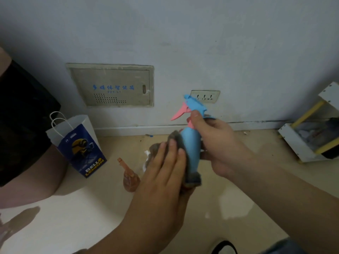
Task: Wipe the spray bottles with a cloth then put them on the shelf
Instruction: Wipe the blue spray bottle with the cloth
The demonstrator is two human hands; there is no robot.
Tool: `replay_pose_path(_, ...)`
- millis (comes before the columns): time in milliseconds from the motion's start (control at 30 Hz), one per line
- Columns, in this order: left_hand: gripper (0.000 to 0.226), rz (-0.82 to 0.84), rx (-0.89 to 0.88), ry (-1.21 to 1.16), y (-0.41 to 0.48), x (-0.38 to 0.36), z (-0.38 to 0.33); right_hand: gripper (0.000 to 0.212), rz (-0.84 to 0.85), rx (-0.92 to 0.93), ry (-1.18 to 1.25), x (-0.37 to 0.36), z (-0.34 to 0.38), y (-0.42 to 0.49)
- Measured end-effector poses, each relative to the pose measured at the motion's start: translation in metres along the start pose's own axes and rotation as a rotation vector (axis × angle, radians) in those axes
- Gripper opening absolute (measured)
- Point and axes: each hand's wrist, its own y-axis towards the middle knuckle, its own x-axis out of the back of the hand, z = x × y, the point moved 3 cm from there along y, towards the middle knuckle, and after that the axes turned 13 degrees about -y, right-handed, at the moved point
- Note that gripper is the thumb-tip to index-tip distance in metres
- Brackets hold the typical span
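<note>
Paper bag (80,147) with 2 white handles stands on the floor (73,217), near the baseboard (128,129). Grey wall panel (111,86) with blue lettering above it. Socket (205,96) right of the panel. Blue scrap (150,136) by the baseboard. Bystander's black shorts (22,116) far left. Dark shoe (223,248) at bottom edge.

Beige floor (229,208), kinda glossy, pale patches toward the right. White paper bag (80,149) with blue print and looped handles standing upright at left, near the wall. Amber bottle (129,177) lying on its side just right of bag, neck pointing toward wall. Tiny blue scrap (150,136) right by baseboard (128,129). White shelf unit (300,149) with yellow bars at far right, looks tilted. Dark shoe (224,247) at bottom edge.
</note>
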Motion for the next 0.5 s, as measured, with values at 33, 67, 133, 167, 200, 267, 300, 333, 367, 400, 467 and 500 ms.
replay_pose_path(33,0.067,0.025,-0.057,0.037,0.005,0.002,0.001,0.038,0.014,-0.008,-0.007,-0.005,-0.003,-0.001)
replay_pose_path(67,0.067,0.034,-0.062,0.020,0.010,0.005,0.008,0.038,0.020,-0.013,0.000,-0.008,-0.005,0.000)
replay_pose_path(133,0.069,0.032,0.200,-0.211,0.022,0.016,0.031,0.038,0.009,0.001,0.024,-0.008,-0.005,0.003)
replay_pose_path(167,0.068,0.021,0.357,-0.314,0.025,0.018,0.038,0.037,0.001,0.008,0.030,-0.007,-0.003,0.003)
replay_pose_path(200,0.066,0.027,0.458,-0.376,0.025,0.017,0.038,0.036,0.001,0.008,0.029,-0.008,-0.003,0.003)
replay_pose_path(267,0.072,0.084,0.393,-0.278,0.021,0.010,0.017,0.034,0.046,-0.014,0.049,-0.012,-0.005,-0.001)
replay_pose_path(300,0.079,0.130,0.324,-0.187,0.018,0.007,0.004,0.032,0.087,-0.021,0.078,-0.016,-0.006,-0.004)
replay_pose_path(333,0.080,0.149,0.274,-0.105,0.017,0.009,-0.004,0.030,0.132,-0.016,0.100,-0.019,-0.007,-0.007)
replay_pose_path(367,0.079,0.137,0.226,-0.081,0.019,0.012,-0.004,0.029,0.171,-0.001,0.103,-0.022,-0.008,-0.009)
replay_pose_path(400,0.076,0.114,0.191,-0.118,0.023,0.016,0.003,0.028,0.188,0.017,0.094,-0.024,-0.010,-0.009)
replay_pose_path(467,0.058,0.078,0.325,-0.384,0.034,0.026,0.028,0.019,0.166,0.064,0.030,-0.027,-0.015,-0.008)
replay_pose_path(500,0.044,0.057,0.439,-0.513,0.037,0.028,0.038,0.015,0.150,0.087,-0.008,-0.029,-0.018,-0.008)
